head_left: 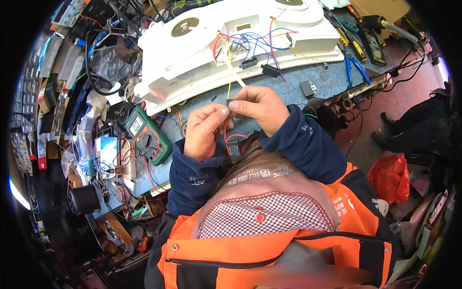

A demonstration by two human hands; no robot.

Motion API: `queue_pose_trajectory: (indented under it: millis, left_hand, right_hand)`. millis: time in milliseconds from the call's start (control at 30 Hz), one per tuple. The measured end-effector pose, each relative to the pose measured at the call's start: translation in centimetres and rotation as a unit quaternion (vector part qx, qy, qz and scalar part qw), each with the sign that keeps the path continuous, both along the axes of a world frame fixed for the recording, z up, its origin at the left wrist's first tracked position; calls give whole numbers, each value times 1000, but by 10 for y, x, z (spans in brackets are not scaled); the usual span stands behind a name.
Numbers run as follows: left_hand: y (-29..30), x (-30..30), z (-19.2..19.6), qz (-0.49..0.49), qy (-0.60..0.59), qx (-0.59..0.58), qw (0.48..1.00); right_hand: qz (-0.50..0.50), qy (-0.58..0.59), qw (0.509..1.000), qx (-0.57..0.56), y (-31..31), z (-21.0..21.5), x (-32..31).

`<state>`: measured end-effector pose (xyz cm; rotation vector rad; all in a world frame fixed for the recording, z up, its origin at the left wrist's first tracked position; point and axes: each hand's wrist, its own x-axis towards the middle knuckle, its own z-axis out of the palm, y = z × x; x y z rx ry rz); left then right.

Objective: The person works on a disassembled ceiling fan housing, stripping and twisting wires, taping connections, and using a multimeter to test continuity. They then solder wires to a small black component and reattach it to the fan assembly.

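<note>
Close together in front of my body, both hands pinch thin wires. My left hand is closed, fingertips on a red wire. That wire runs down to a small black rectangular capacitor, which hangs by my apron. My right hand is closed where a yellow wire comes down from the white appliance housing. The fingertips hide where the wires meet. Blue, red and yellow wires spread over the housing, with a black block among them.
A green multimeter with red and black leads lies left on the blue bench. Another black capacitor and blue-handled pliers lie right. Boxes and bags crowd the left; a red plastic bag sits at right.
</note>
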<state>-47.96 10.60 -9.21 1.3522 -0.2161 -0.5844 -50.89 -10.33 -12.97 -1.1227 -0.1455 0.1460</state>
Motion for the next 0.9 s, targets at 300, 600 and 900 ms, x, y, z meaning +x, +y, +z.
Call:
queue_pose_trajectory:
  millis: [300, 600, 900]
  left_hand:
    - [-30, -25, -1, 179, -422, 275, 845]
    - [-27, -22, -2, 118, -202, 116, 965]
    - [-39, -28, -5, 163, -625, 313, 697]
  right_hand:
    - [-182, -28, 973, -139, 19, 8, -13]
    - [-67, 15, 998, 18, 0, 0, -12]
    - [-263, -139, 917, -266, 17, 9, -15]
